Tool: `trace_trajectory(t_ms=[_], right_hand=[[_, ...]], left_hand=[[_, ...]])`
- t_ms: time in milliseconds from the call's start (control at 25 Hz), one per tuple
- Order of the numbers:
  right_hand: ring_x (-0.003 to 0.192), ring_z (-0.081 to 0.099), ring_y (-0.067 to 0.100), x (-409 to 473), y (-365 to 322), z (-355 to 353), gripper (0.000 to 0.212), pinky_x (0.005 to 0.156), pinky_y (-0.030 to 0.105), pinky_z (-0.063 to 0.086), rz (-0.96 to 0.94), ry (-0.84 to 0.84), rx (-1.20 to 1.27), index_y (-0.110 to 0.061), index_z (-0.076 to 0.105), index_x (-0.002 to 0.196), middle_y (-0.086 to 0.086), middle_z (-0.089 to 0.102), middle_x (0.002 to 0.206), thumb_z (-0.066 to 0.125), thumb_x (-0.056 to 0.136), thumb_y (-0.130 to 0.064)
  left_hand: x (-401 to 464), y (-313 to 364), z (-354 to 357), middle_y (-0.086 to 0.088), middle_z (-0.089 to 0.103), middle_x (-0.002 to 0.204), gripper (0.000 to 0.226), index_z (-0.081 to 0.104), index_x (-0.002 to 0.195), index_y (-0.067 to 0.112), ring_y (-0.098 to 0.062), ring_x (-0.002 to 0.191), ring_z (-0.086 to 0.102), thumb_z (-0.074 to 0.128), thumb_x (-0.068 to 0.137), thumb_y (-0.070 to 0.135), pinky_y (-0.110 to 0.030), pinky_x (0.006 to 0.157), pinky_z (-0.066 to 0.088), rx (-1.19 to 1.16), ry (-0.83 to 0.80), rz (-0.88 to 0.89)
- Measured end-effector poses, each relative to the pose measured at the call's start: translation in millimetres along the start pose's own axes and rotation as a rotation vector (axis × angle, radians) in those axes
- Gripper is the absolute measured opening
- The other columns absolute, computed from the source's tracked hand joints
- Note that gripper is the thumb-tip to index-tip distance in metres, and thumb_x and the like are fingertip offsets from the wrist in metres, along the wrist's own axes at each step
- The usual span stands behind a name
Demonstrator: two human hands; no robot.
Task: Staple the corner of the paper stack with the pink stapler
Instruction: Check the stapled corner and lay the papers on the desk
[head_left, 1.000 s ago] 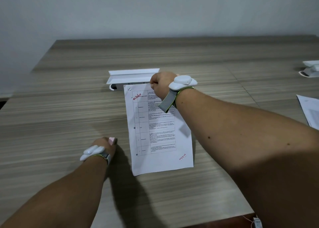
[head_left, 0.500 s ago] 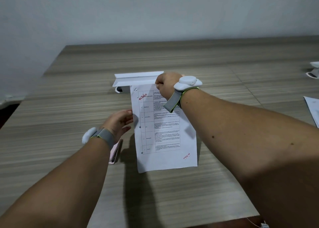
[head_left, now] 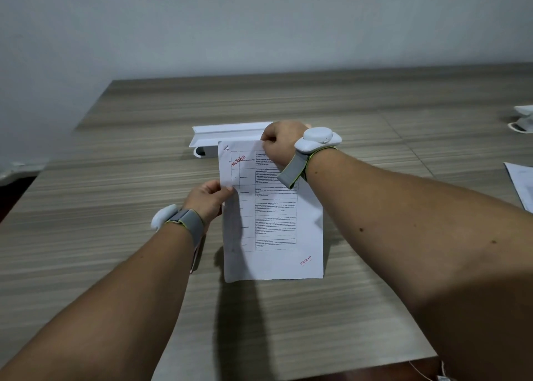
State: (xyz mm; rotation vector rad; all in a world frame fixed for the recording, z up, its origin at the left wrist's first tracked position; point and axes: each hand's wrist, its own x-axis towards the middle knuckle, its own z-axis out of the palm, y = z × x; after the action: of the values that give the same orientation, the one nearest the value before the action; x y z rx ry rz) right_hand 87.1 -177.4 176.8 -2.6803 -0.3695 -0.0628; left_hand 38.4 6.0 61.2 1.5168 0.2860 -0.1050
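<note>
A table of small black print is carried on the top sheet of the white stapled paper stack, but the lines are too small and blurred to be read. A red slanted stamp or handwritten mark is seen near the upper left of that sheet, and a second red mark near its lower right corner; their characters cannot be made out either. No brand, number or label can be read anywhere else

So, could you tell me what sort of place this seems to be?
Probably an office or meeting room: a long wood-grain table against a plain wall, a printed paper stack held by both hands, and more sheets at the right edge.
</note>
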Motion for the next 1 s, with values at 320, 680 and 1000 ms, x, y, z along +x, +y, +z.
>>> trace_trajectory(t_ms=[320,680,1000], right_hand=[[0.074,0.057,0.024,-23,27,-29,0.034,0.078,0.03,0.043,0.126,0.024,-0.097,-0.03,0.066,0.088,-0.004,0.065,0.075,0.053,0.06,-0.043],[0.065,0.054,0.022,-37,69,16,0.02,0.064,0.025,0.049,0.612,-0.011,0.685,-0.009,0.056,0.059,0.013,0.058,0.073,0.061,0.075,0.001],[0.053,0.044,0.011,-47,77,44,0.02,0.039,0.012,0.039,0.696,0.067,0.974,-0.01,0.057,0.072,0.001,0.051,0.063,0.052,0.086,0.004]], left_hand=[[0,8,-3,-0.003,0.064,0.073,0.018,0.064,0.071,0.018,-0.023,0.071,0.053,0.058,0.085,0.01,-0.037,0.073,0.045,-0.012,0.054,0.037],[2,18,-3,-0.004,0.064,0.087,0.014,0.063,0.084,0.017,-0.022,0.077,0.058,0.052,0.089,0.011,-0.038,0.076,0.05,-0.146,0.109,0.0],[5,-10,-2,-0.009,0.066,0.088,0.008,0.062,0.085,0.015,-0.022,0.074,0.061,0.057,0.084,0.009,-0.03,0.061,0.053,-0.115,0.079,-0.129]])
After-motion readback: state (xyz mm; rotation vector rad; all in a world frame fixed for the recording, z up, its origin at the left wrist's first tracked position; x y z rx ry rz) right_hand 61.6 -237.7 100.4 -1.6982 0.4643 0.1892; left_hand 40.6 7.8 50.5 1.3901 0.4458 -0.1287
